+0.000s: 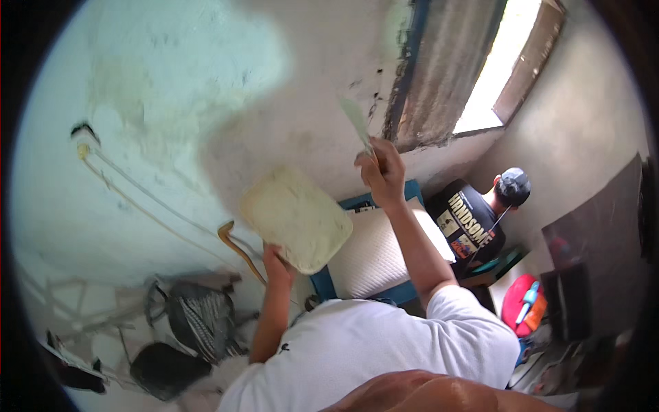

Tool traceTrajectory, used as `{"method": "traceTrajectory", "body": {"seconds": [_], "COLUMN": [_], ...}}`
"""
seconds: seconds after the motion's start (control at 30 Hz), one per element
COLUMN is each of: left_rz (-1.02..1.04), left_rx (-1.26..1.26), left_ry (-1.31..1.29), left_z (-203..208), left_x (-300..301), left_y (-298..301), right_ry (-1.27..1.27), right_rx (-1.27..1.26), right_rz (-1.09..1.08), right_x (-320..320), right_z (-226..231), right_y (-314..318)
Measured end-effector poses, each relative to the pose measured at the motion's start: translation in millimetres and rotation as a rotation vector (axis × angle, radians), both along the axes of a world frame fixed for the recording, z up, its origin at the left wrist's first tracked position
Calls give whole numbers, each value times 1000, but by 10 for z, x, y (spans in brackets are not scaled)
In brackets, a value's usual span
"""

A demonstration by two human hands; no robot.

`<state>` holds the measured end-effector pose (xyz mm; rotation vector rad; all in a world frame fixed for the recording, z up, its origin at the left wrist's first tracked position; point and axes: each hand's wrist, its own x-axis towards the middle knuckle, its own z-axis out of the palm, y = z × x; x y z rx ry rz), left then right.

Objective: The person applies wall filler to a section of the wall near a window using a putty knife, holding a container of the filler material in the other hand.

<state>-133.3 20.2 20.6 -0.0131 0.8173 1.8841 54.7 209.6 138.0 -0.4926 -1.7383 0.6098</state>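
The pale yellow, rounded rectangular board (296,218) was in front of the person's chest, a little left of the middle, its smudged broad face turned up toward the head camera. The left hand (278,263) gripped it at its near lower edge, thumb side showing and the other fingers hidden behind it; holding it by the rim presumably left most of the face free and within the other hand's reach. The right hand (384,175) was raised higher and farther right, its fingers closed narrowly around the base of a thin, pale green, flat blade-like tool (355,120). That low grip left the blade's length projecting toward the patchy green-and-grey plastered wall (254,130), probably to give it reach; whether the tip touched the wall could not be told. Beyond the board's right edge lay a white, quilted, pillow-like pad (367,254) on a blue-framed piece of furniture (403,294), which seemed to bear it as a base. To the left, a curved brown rod (238,248) stood near the wall, perhaps leaned there for support, and a pale cable (147,211) ran slack down from a wall socket (85,136). Farther right, below the bright window opening (504,62), a co-worker in a black printed shirt (470,223) sat facing away, and nearer the camera a turquoise stick-shaped object (527,303) rested on a round red-and-orange item (515,302).
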Motion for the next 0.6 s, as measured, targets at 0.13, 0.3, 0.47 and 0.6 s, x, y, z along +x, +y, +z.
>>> {"method": "traceTrajectory", "body": {"seconds": [0.13, 0.3, 0.47, 0.6], "left_rz": [-49, 75, 120, 168], "left_rx": [125, 271, 314, 323], "left_ry": [639, 33, -11, 37], "left_z": [-157, 168, 1, -171], "left_x": [-129, 1, 50, 81], "left_y": [263, 484, 491, 301], "right_ry": [364, 324, 143, 131], "right_rx": [-715, -1293, -1662, -1700], "right_rz": [613, 711, 622, 615], "right_x": [157, 416, 580, 815], "right_z": [-336, -473, -900, -967], "right_y": [-495, -907, -1093, -1233]}}
